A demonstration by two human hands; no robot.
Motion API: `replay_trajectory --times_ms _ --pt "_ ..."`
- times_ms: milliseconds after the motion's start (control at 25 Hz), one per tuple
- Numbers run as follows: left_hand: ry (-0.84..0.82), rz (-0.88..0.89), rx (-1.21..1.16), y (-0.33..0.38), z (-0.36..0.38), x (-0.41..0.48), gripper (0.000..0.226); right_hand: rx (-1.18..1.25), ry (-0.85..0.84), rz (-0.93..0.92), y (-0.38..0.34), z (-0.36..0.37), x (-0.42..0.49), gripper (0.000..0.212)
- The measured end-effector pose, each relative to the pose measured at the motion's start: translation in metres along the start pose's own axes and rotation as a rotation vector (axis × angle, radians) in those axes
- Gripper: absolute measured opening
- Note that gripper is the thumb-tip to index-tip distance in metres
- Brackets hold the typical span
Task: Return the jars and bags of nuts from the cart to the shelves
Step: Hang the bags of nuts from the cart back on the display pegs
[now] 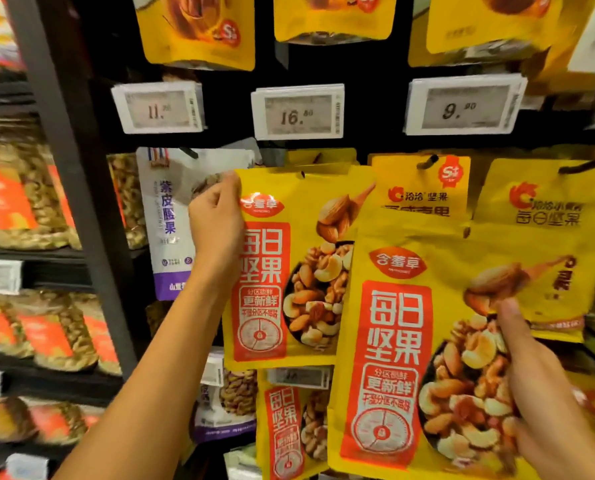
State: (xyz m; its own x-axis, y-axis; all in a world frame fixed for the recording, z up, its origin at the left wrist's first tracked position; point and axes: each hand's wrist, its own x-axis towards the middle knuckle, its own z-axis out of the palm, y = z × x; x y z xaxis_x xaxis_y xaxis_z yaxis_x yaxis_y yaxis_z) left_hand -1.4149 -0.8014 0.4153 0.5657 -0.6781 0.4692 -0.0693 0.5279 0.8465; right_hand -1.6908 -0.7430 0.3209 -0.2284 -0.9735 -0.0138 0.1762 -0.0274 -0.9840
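My left hand (216,216) pinches the top left corner of a yellow bag of mixed nuts (289,271) with a red label, held up against the hanging rack at the level of its hook. My right hand (531,375) grips the right edge of a second, identical yellow bag (410,341), held lower and nearer to me, overlapping the first bag's right side. More yellow bags hang behind on the pegs (424,188), and another of the same kind hangs on the row below (285,424).
A white and purple nut bag (166,216) hangs left of my left hand. Price tags (298,110) line the rail above. A black upright post (78,188) separates shelves of clear nut packs (22,199) at left. The cart is out of view.
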Motion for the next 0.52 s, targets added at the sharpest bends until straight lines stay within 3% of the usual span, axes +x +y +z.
replay_trajectory --times_ms 520 --pt "-0.02 -0.004 0.043 -0.027 0.022 0.024 0.045 -0.049 0.08 -0.038 0.0 0.01 0.02 0.069"
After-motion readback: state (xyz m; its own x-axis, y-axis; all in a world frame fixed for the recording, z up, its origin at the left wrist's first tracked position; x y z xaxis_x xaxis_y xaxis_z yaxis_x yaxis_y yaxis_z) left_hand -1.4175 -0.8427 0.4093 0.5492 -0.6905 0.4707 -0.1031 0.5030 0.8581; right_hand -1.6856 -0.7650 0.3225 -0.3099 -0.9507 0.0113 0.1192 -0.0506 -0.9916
